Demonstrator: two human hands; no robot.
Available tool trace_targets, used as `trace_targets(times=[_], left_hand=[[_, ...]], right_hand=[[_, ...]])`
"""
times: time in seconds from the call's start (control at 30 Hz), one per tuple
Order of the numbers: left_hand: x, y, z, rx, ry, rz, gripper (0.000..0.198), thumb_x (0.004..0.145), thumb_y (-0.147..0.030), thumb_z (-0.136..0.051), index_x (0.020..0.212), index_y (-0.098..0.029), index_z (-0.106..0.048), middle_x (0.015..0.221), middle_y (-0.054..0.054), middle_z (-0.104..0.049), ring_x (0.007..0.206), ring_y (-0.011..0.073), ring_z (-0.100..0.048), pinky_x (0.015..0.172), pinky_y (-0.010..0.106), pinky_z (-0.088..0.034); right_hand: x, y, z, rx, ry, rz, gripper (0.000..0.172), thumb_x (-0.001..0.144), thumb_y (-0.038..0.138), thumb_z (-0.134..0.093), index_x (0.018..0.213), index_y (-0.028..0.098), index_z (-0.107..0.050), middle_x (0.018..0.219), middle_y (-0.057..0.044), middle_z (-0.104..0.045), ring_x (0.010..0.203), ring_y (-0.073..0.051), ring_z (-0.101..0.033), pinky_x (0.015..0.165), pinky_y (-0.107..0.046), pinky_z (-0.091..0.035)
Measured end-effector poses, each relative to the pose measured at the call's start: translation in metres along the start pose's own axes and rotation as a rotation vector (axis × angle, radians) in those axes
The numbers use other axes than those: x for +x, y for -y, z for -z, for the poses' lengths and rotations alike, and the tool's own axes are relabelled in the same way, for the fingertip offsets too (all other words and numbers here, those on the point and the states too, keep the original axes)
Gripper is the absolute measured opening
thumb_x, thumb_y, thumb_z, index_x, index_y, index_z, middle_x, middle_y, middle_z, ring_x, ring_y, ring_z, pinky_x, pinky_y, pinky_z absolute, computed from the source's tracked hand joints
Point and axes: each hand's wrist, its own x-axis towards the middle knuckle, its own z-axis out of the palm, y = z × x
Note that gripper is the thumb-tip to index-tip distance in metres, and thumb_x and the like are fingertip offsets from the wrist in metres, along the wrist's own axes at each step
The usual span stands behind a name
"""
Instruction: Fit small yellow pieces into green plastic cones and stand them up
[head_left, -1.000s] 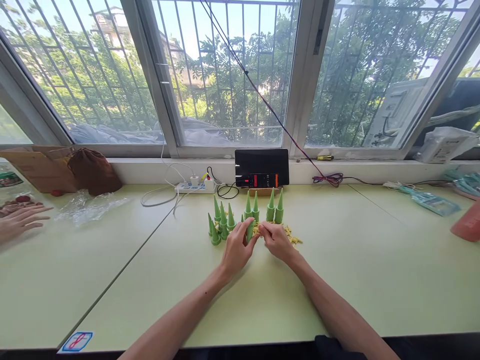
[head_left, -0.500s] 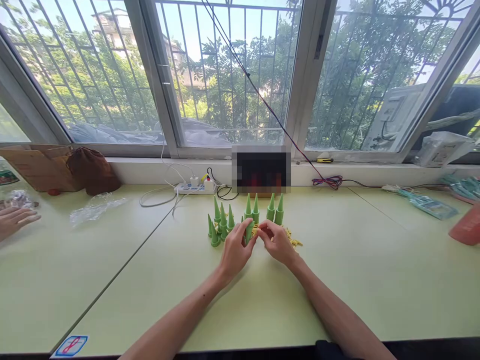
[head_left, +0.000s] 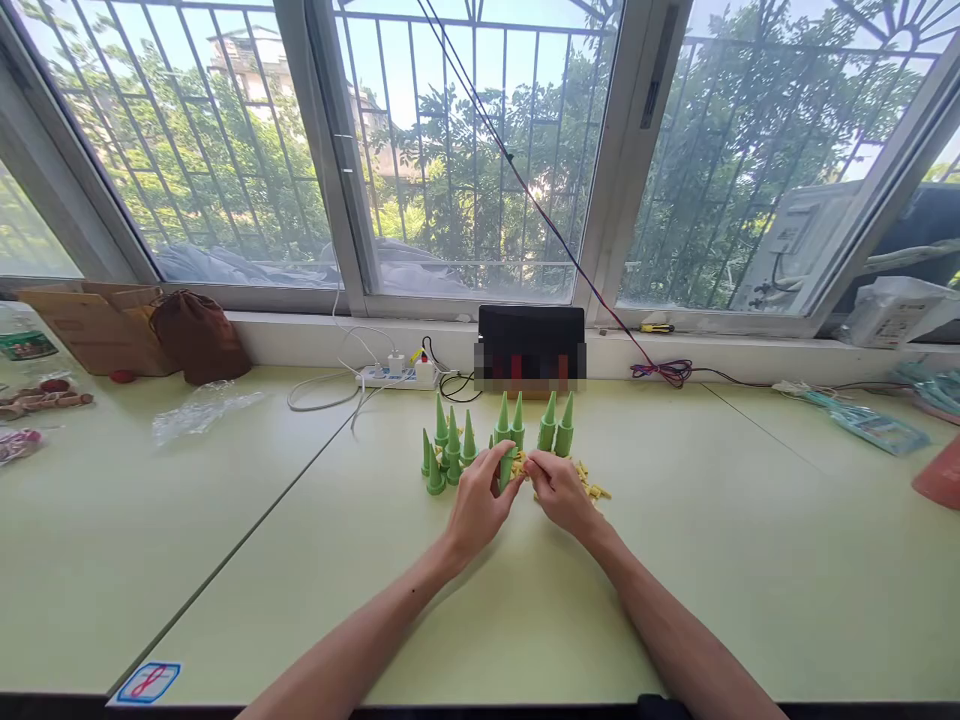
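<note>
My left hand [head_left: 484,500] grips a green cone-shaped piece [head_left: 506,470] between thumb and fingers. Close beside it, my right hand [head_left: 559,488] is closed in a pinch; whatever its fingertips hold is too small to make out. Small yellow pieces [head_left: 594,488] lie loose on the table behind and to the right of my right hand. Several green cones [head_left: 453,450] stand upright to the left of my left hand. Taller green cones [head_left: 556,430] stand in pairs just beyond both hands.
A black screen-like object [head_left: 531,340] stands against the window ledge. Left of it lie a white power strip [head_left: 397,377] and cables. A brown bag [head_left: 201,338], cardboard box [head_left: 97,330] and clear plastic wrap [head_left: 202,408] are at far left. A red object [head_left: 937,473] sits at the right edge.
The view has shifted slightly, so things sit a little further right. Another person's hand at the left edge has gone out of view. My hands keep nearly the same pose.
</note>
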Motion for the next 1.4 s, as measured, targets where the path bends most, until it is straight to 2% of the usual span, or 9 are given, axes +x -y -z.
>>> trace_targets(times=[0.2, 0.3, 0.43, 0.77, 1.1, 1.4], left_hand=[[0.0014, 0.0001, 0.0010, 0.027, -0.024, -0.019, 0.036, 0.089, -0.032, -0.056, 0.124, -0.023, -0.053, 0.075, -0.002, -0.054, 0.053, 0.0092, -0.043, 0.055, 0.022, -0.041], [0.0016, 0.0004, 0.0010, 0.042, -0.043, -0.010, 0.037, 0.089, -0.033, -0.056, 0.124, -0.023, -0.053, 0.079, -0.001, -0.057, 0.052, 0.0086, -0.044, 0.055, 0.022, -0.041], [0.0011, 0.0010, 0.0007, 0.044, -0.040, 0.015, 0.039, 0.088, -0.033, -0.057, 0.125, -0.024, -0.052, 0.085, 0.000, -0.060, 0.050, 0.0076, -0.044, 0.053, 0.022, -0.041], [0.0017, 0.0001, 0.0012, 0.000, -0.020, 0.046, 0.037, 0.087, -0.033, -0.058, 0.122, -0.021, -0.053, 0.081, -0.001, -0.059, 0.049, 0.0074, -0.043, 0.051, 0.021, -0.039], [0.0030, -0.0021, 0.0026, -0.034, 0.000, 0.066, 0.038, 0.086, -0.032, -0.059, 0.122, -0.021, -0.053, 0.074, -0.003, -0.052, 0.050, 0.0071, -0.040, 0.052, 0.020, -0.038], [0.0034, -0.0033, 0.0035, -0.047, 0.014, 0.081, 0.038, 0.086, -0.033, -0.059, 0.121, -0.020, -0.054, 0.074, -0.003, -0.051, 0.051, 0.0072, -0.039, 0.053, 0.020, -0.038]], right_hand=[[0.0005, 0.0016, 0.0003, 0.027, -0.020, -0.019, 0.035, 0.097, 0.035, -0.039, 0.065, 0.020, -0.044, 0.061, 0.001, -0.047, 0.056, -0.012, -0.041, 0.054, -0.025, -0.032], [0.0004, 0.0029, 0.0002, 0.087, -0.025, -0.039, 0.026, 0.095, 0.036, -0.044, 0.078, 0.019, -0.054, 0.069, -0.001, -0.055, 0.057, -0.013, -0.046, 0.055, -0.025, -0.036], [0.0004, 0.0038, -0.0003, 0.132, -0.032, -0.034, 0.018, 0.093, 0.035, -0.049, 0.092, 0.019, -0.057, 0.078, -0.003, -0.061, 0.056, -0.013, -0.049, 0.053, -0.025, -0.039], [0.0004, -0.0036, -0.0038, 0.140, -0.003, -0.048, 0.015, 0.093, 0.031, -0.048, 0.085, 0.020, -0.054, 0.076, -0.003, -0.062, 0.064, -0.015, -0.054, 0.060, -0.026, -0.041], [0.0014, 0.0013, 0.0008, 0.091, 0.016, -0.040, 0.020, 0.093, 0.028, -0.045, 0.076, 0.020, -0.049, 0.064, 0.002, -0.052, 0.055, -0.012, -0.042, 0.054, -0.024, -0.032], [0.0019, 0.0040, 0.0019, 0.071, 0.018, -0.038, 0.024, 0.094, 0.027, -0.043, 0.072, 0.020, -0.045, 0.060, 0.003, -0.047, 0.053, -0.011, -0.039, 0.053, -0.023, -0.030]])
